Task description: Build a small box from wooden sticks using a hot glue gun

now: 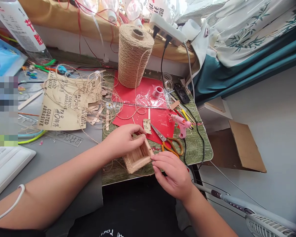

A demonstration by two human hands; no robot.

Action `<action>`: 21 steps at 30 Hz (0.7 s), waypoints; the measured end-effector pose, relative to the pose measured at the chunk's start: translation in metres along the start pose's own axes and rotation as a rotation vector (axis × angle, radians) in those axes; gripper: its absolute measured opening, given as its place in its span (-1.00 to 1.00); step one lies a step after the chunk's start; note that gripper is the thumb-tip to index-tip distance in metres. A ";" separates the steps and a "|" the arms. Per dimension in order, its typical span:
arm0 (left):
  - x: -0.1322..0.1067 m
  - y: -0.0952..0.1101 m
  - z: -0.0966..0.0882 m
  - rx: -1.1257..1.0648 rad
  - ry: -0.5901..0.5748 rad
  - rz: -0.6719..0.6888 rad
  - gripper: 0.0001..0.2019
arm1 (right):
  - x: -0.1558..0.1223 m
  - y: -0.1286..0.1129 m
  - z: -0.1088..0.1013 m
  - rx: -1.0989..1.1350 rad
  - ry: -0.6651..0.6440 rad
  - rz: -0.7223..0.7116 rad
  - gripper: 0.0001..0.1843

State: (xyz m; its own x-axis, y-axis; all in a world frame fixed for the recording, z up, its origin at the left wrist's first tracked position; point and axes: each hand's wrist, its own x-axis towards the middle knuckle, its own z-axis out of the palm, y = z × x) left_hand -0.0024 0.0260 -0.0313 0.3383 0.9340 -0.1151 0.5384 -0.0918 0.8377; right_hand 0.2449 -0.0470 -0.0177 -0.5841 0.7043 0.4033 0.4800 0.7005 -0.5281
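Note:
A small craft-stick box [138, 163] with its hollow side up sits at the front of the green wood-grain table. Twine-like strands cover its walls. My left hand [123, 140] grips the far left rim, its fingers bent over the edge and partly hiding the inside. At the right corner, my right hand [171, 171] holds the box wall with its fingertips; the thumb lies just below the forefinger. Just beyond the box are scissors [166, 138] with orange handles and a scrap of sandpaper [146, 126]. A pink glue gun [180, 125] stands to their right.
A large twine spool [134, 59] stands at the back on red sheets [118, 115]. Loose twine tangles over sandpaper sheets [61, 105] and craft sticks [96, 115] at left. A black cord [202, 144] hangs over the right table edge, near an open carton [246, 144].

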 end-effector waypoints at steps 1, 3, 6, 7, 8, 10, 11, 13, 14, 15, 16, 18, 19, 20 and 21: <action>0.000 0.000 0.000 0.014 0.001 0.023 -0.73 | -0.001 0.000 0.000 -0.001 -0.001 0.004 -0.66; -0.001 0.000 -0.001 0.062 0.018 0.096 -0.72 | -0.001 -0.001 0.000 0.007 -0.006 0.010 -0.68; -0.003 0.000 -0.002 0.155 0.100 0.275 -0.70 | 0.000 -0.001 -0.001 0.019 -0.011 0.012 -0.70; -0.004 0.000 -0.002 0.180 0.125 0.347 -0.71 | 0.000 0.000 -0.001 0.017 -0.008 0.009 -0.70; -0.006 0.000 -0.003 0.200 0.136 0.418 -0.73 | -0.001 0.001 -0.001 0.013 -0.003 0.003 -0.69; -0.008 0.000 -0.004 0.233 0.106 0.529 -0.77 | -0.005 0.004 -0.001 0.005 0.003 -0.015 -0.68; -0.009 0.001 -0.005 0.249 0.066 0.567 -0.78 | -0.008 0.006 0.000 0.006 0.007 -0.024 -0.67; -0.010 0.003 -0.006 0.271 -0.043 0.631 -0.80 | -0.016 0.007 0.002 0.016 0.026 -0.033 -0.65; -0.010 0.004 -0.006 0.275 -0.100 0.665 -0.80 | -0.019 0.008 0.003 0.022 0.050 -0.032 -0.64; -0.009 0.005 -0.007 0.275 -0.148 0.700 -0.79 | -0.023 0.007 0.005 0.026 0.088 -0.022 -0.64; -0.009 0.006 -0.007 0.275 -0.179 0.731 -0.79 | -0.026 0.007 0.006 0.032 0.132 0.004 -0.63; -0.008 0.008 -0.007 0.288 -0.192 0.772 -0.78 | -0.030 0.005 0.010 0.051 0.196 0.114 -0.66; -0.008 0.009 -0.007 0.302 -0.187 0.786 -0.78 | -0.031 0.004 0.012 0.072 0.200 0.190 -0.69; -0.008 0.010 -0.007 0.318 -0.188 0.798 -0.79 | -0.031 0.003 0.014 0.096 0.194 0.248 -0.71; -0.008 0.010 -0.008 0.337 -0.189 0.808 -0.79 | -0.030 0.003 0.015 0.124 0.173 0.304 -0.72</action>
State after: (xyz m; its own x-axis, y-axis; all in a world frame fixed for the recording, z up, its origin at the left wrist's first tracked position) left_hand -0.0053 0.0205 -0.0175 0.8177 0.4709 0.3311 0.2689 -0.8210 0.5037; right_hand 0.2538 -0.0681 -0.0429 -0.3022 0.8947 0.3289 0.5252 0.4442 -0.7258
